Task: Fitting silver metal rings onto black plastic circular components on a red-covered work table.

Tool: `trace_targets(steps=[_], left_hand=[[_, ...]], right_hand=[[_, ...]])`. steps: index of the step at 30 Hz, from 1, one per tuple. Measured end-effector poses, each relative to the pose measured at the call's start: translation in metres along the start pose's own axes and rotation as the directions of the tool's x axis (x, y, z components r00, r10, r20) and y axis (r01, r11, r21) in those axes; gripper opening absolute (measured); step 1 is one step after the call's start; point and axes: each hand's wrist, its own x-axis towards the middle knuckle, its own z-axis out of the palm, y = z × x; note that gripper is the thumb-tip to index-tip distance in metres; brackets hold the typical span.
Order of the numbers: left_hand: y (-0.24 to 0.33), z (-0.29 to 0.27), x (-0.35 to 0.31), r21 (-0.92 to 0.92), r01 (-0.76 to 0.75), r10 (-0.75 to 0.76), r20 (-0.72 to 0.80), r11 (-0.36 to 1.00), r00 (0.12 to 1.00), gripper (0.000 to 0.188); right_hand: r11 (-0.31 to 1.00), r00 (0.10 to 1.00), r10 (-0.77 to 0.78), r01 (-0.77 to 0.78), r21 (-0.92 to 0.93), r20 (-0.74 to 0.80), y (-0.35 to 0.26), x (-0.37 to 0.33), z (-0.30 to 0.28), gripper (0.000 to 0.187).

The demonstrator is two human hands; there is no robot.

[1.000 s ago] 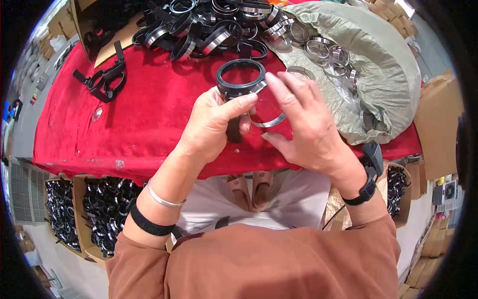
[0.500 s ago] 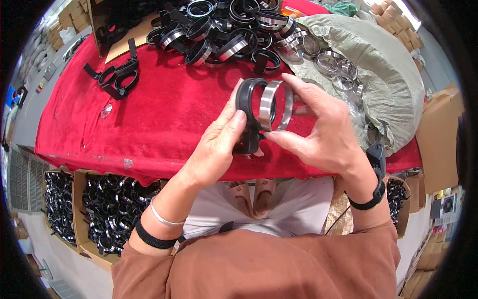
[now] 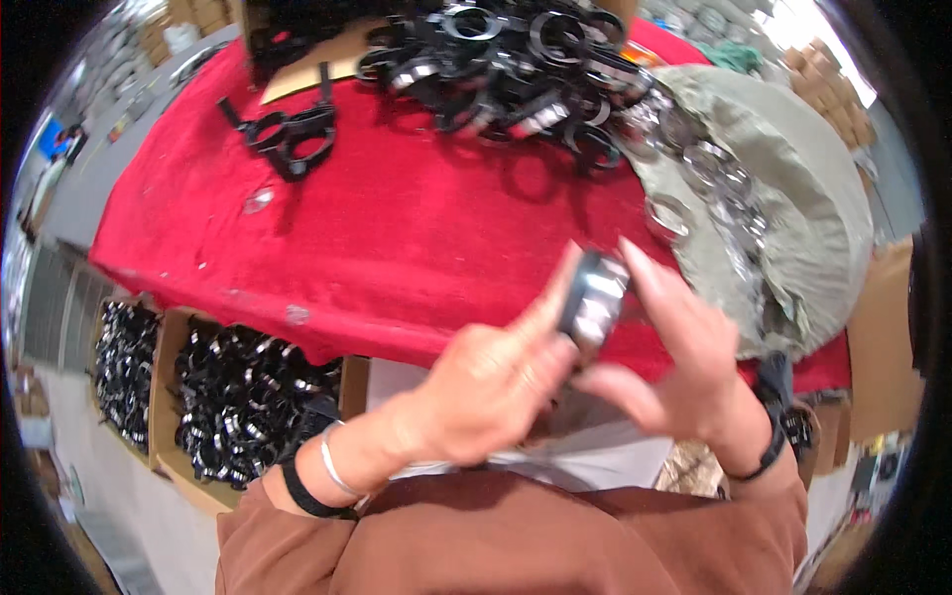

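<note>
Over the near edge of the red-covered table, my left hand [image 3: 496, 387] grips a black plastic ring [image 3: 573, 302] from its left side. The silver metal ring [image 3: 601, 299] now sits against the black one, and the two look like one thick piece, though motion blurs them. My right hand [image 3: 684, 362] stands at the right of the piece with thumb and fingers spread apart. Its fingertips are close to the metal ring; whether they touch it I cannot tell.
Black-and-silver ring pieces [image 3: 535, 114] lie heaped at the table's far side. A black double-ring bracket [image 3: 293, 139] rests on the red cloth [image 3: 397, 228]. Loose metal rings [image 3: 714, 164] lie on a pale sack [image 3: 793, 149]. Cardboard boxes [image 3: 167, 397] of finished-looking pieces stand below left.
The metal ring, held apart in my right hand before, is now against the black ring. Both hands have come nearer and to the right, and my right fingers have spread off the metal ring.
</note>
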Motion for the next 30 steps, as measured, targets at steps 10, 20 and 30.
trace_targets(steps=[10, 20, 30], left_hand=[[-0.011, -0.033, 0.010, 0.277, 0.031, -0.019, -0.047, 0.960, 0.999, 0.048], [-0.085, -0.181, 0.059, 0.814, 0.477, -0.021, -0.512, -0.331, 0.859, 0.020], [-0.089, -0.254, 0.018, 0.592, 0.550, -0.270, -0.498, 0.589, 0.824, 0.025]], right_hand=[[0.902, 0.979, 0.204, -0.186, 0.389, -0.005, 0.011, 0.021, 0.042, 0.069], [0.480, 0.811, 0.579, -0.425, 0.768, 0.087, 0.113, 0.201, -0.025, 0.046], [0.749, 0.806, 0.564, -0.591, -0.299, -0.180, 0.159, 0.065, -0.063, 0.061]])
